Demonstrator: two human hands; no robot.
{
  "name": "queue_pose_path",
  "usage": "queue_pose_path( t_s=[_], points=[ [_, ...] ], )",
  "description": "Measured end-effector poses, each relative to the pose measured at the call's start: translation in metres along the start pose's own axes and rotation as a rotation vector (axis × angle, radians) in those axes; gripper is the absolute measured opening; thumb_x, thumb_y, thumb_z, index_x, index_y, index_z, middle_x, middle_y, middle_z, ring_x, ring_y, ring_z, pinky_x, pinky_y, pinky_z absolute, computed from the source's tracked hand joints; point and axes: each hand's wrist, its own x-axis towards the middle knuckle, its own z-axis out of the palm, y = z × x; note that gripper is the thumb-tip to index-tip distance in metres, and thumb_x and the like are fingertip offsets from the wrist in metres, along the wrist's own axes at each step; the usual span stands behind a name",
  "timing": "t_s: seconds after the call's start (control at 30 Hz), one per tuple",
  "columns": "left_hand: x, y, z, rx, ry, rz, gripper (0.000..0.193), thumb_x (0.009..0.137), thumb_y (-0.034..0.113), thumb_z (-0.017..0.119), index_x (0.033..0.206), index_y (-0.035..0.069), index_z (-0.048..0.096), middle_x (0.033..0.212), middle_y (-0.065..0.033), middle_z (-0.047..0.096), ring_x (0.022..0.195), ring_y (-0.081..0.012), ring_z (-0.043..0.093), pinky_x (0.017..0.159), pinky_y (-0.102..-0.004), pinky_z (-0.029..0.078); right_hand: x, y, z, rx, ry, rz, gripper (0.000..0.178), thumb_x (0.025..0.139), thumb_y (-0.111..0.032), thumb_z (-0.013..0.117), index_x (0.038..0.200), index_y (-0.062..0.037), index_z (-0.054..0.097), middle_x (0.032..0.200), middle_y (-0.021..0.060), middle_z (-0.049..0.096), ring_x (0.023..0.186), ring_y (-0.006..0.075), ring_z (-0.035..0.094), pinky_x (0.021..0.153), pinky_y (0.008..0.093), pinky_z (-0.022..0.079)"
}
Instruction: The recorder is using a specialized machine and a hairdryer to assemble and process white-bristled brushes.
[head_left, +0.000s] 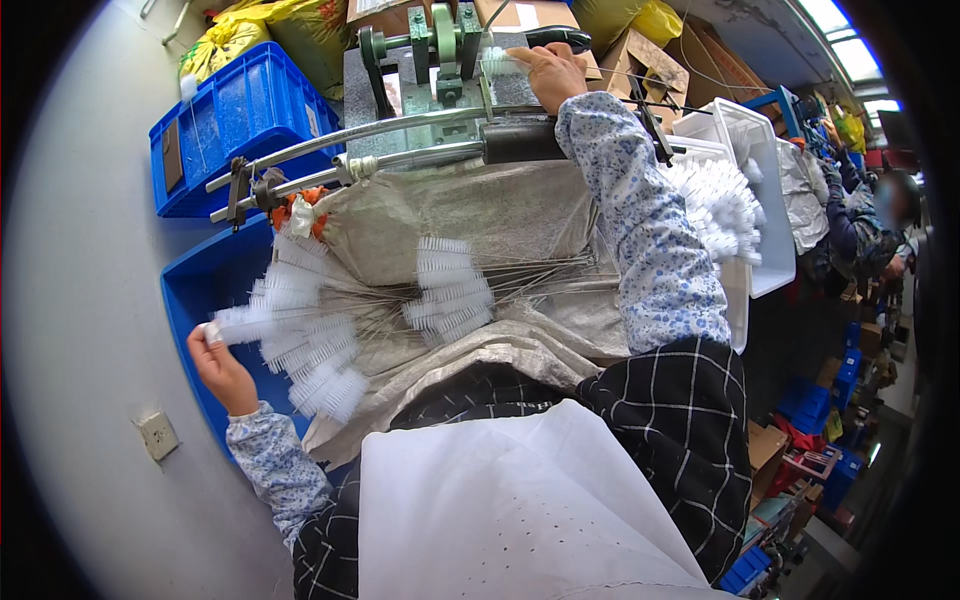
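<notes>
A: Where's our left hand [222, 368]?

B: It pinches 1 white bottle brush [245, 322] at the blue tray [195, 290], beside the brush pile [310, 340] on our lap.

A: And our right hand [548, 72]?

B: Clenched on the machine's black handle [555, 40].

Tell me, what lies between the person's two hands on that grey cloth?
In the head view, between left hand and right hand: white bottle brushes on wire stems, lying on grey cloth.
</notes>
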Motion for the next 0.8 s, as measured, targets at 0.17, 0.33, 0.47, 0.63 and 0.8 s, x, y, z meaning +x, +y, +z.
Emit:
queue_pose_path(
  t_s=[0.17, 0.33, 0.47, 0.63, 0.8],
  points=[
    [0.033, 0.028, -0.029, -0.338, 0.346, -0.07, 0.021, 0.086, 0.013, 0.038, 0.103, 0.001, 0.043, 0.101, -0.011, 0.047, 0.095, -0.0198, 0.046, 0.085, -0.0293, 0.036, 0.003, 0.013, 0.004, -0.037, -0.225, -0.015, 0.045, 0.081, -0.001, 0.039, 0.118, -0.0267, 0.043, 0.115, 0.0016, 0.047, 0.114, 0.0166, 0.032, 0.092, 0.0408, 0.02],
    [0.039, 0.043, -0.06, -0.396, 0.446, 0.064, 0.023, 0.086, 0.016, 0.041, 0.105, 0.004, 0.043, 0.102, -0.0128, 0.046, 0.098, -0.0242, 0.046, 0.087, -0.035, 0.038, -0.021, 0.012, -0.02, -0.136, -0.055, 0.146, 0.045, 0.078, -0.021, 0.051, 0.12, -0.0188, 0.039, 0.116, 0.0016, 0.044, 0.109, 0.0199, 0.035, 0.091, 0.0443, 0.021],
    [0.033, 0.047, -0.047, -0.43, 0.409, 0.051, 0.024, 0.085, 0.017, 0.04, 0.106, 0.004, 0.042, 0.101, -0.0117, 0.047, 0.096, -0.0236, 0.048, 0.084, -0.0345, 0.041, -0.022, 0.009, -0.017, 0.111, -0.064, 0.275, 0.04, 0.075, -0.022, 0.054, 0.113, -0.0118, 0.046, 0.108, 0.0057, 0.05, 0.102, 0.0225, 0.044, 0.086, 0.0422, 0.032],
    [0.034, 0.061, -0.025, -0.463, 0.311, 0.056, 0.024, 0.085, 0.018, 0.037, 0.104, 0.005, 0.042, 0.097, -0.0106, 0.048, 0.094, -0.0215, 0.05, 0.078, -0.0327, 0.045, -0.02, -0.003, -0.006, 0.234, 0.044, 0.172, 0.032, 0.074, -0.018, 0.053, 0.103, -0.0059, 0.053, 0.096, 0.0102, 0.055, 0.089, 0.0277, 0.053, 0.079, 0.0359, 0.041],
    [0.031, 0.062, -0.036, -0.471, 0.357, 0.036, 0.023, 0.085, 0.018, 0.038, 0.105, 0.006, 0.042, 0.098, -0.0098, 0.048, 0.096, -0.0219, 0.05, 0.078, -0.0335, 0.046, -0.014, -0.032, -0.002, 0.266, 0.098, 0.105, 0.032, 0.073, -0.016, 0.053, 0.102, -0.0021, 0.053, 0.094, 0.0146, 0.055, 0.086, 0.0305, 0.053, 0.075, 0.0359, 0.042]
  ],
)
